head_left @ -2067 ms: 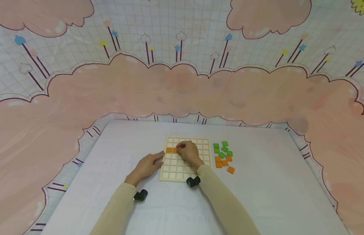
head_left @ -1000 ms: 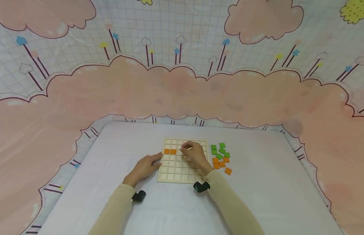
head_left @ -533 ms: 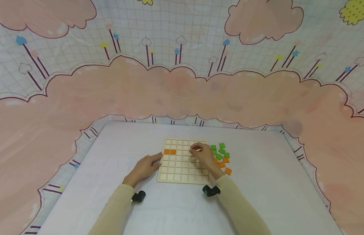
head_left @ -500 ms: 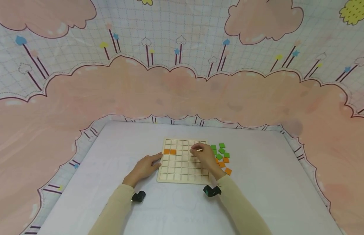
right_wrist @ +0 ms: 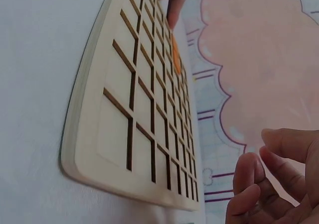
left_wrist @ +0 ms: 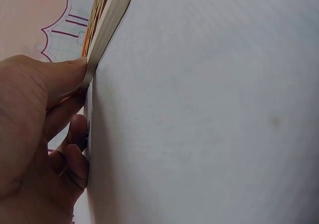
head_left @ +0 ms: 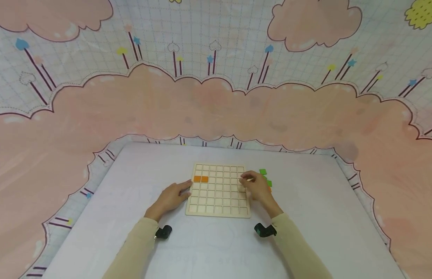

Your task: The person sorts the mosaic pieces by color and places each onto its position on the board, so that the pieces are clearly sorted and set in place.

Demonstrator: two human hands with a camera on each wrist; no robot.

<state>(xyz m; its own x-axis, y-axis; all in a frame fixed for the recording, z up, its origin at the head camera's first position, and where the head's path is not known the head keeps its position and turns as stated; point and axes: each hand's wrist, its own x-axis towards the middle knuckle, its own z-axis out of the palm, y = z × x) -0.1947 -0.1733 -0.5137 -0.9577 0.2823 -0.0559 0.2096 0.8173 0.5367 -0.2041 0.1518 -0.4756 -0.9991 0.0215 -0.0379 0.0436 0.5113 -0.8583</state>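
Note:
A pale wooden grid board [head_left: 219, 200] lies on the white table, with two orange square tiles [head_left: 204, 179] side by side in its left cells, third row from the far edge. My left hand [head_left: 168, 198] rests at the board's left edge; in the left wrist view its thumb [left_wrist: 65, 77] touches the rim. Over the board's right edge, my right hand [head_left: 260, 190] has its fingers loosely bent, and the right wrist view shows nothing between thumb and fingertips [right_wrist: 244, 174]. Loose green tiles [head_left: 263, 171] and an orange tile [head_left: 270, 189] show past that hand, which hides the others.
The white tabletop [head_left: 324, 217] extends around the board on all sides. A patterned cloth [head_left: 216, 108] with pink clouds hangs behind and around it. Each wrist carries a small black camera [head_left: 265, 230].
My right hand has let go of the second orange tile, leaving it in its cell, and has moved right across the board to its right edge. The left hand stays at the left edge.

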